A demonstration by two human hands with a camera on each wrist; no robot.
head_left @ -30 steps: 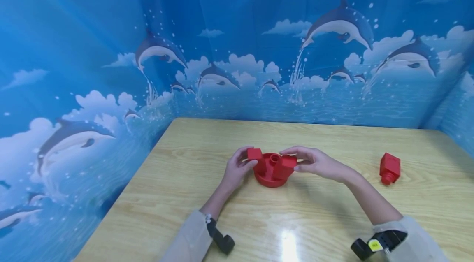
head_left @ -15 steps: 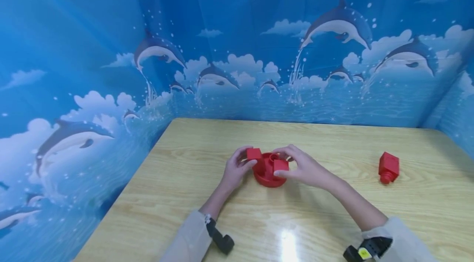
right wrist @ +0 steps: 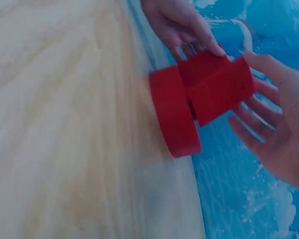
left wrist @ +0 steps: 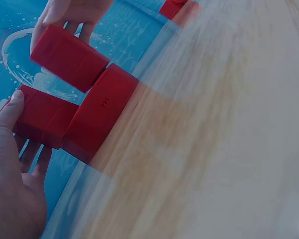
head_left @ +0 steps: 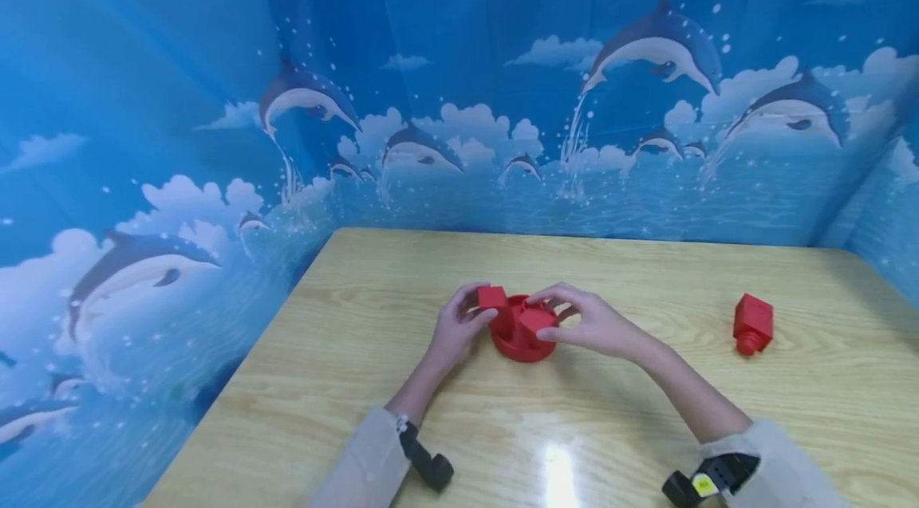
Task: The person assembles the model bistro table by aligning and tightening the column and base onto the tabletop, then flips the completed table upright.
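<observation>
On the table sits a round red base point(head_left: 522, 354) with a low rim. A red block point(head_left: 492, 298) stands on its left part, and my left hand point(head_left: 457, 324) holds it between thumb and fingers. My right hand point(head_left: 590, 322) pinches a second red block point(head_left: 537, 320) over the right part of the base. That block leans, and a thin dark gap shows between its lower end and the base point(left wrist: 107, 109) in the left wrist view. The right wrist view shows the thumb at one corner of the tilted block point(right wrist: 222, 94), with the fingers on its far side.
Another red block point(head_left: 754, 320) with a round peg lies on the right of the wooden table point(head_left: 646, 412). Behind the table hangs a blue dolphin-print backdrop point(head_left: 459, 93). A wrist camera point(head_left: 431, 466) is strapped to each sleeve.
My right hand has shifted left with its red block, from the base's right edge in over the base. The block's tilt has changed. My left hand has stayed in place.
</observation>
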